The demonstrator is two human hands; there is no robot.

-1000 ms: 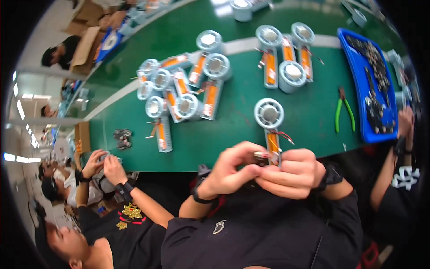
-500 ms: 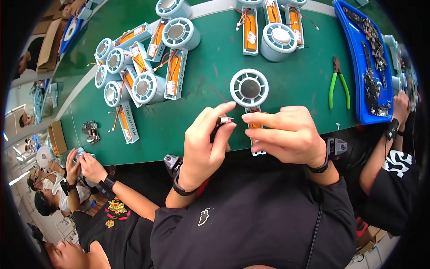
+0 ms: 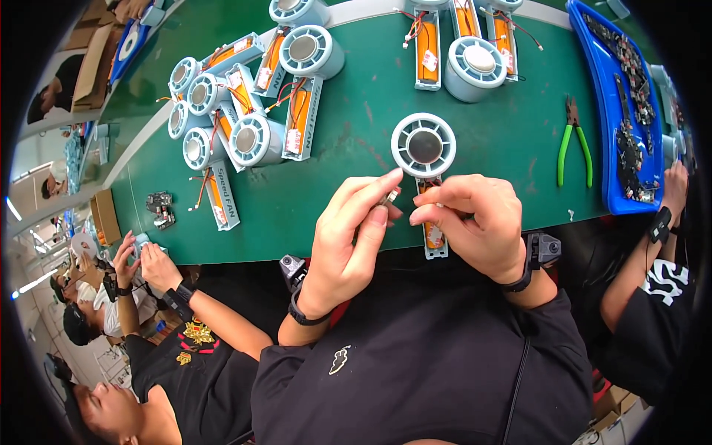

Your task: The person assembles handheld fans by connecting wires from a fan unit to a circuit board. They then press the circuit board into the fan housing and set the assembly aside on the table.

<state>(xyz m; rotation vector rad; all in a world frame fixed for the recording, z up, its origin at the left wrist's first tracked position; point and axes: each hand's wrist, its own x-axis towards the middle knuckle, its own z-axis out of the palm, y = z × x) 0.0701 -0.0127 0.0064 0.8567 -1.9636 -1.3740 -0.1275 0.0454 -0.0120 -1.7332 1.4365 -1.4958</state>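
L hand (image 3: 340, 237): thumb + index pinching a small part (image 3: 389, 198), pale/metallic, boxy; most of it is behind the fingertips, so exact type can't be told. R hand (image 3: 482, 222): fingers curled, thumb & index tips drawn close tog. just R of it; can't tell if they grip a thin wire or nothing.

Open handheld fan (image 3: 423, 119) lies on the table directly beyond the hands: round lt-blue plastic head, spoked grille, smooth grey metallic disc in the ctr. Its handle runs toward the wearer, w/ orange battery inside; R hand covers part of the handle, lower end shows below the fingertips.

Table (image 3: 356, 119): smooth green top w/ reddish scuffs. Upper L, a cluster of similar fans (image 3: 300, 119), narrow trough-shaped handles, glossy orange batteries, thin red/black wires; more fans (image 3: 475, 70) top ctr, some cut off by the upper edge. R side: diagonal cutters (image 3: 573, 148), slim green grips, dull metal jaws, next to blue plastic tray (image 3: 617, 202) of dark, jumbled small parts, too small to ID. Far L, co-worker's hands (image 3: 162, 268) around a lt-blue pc, mostly hidden.
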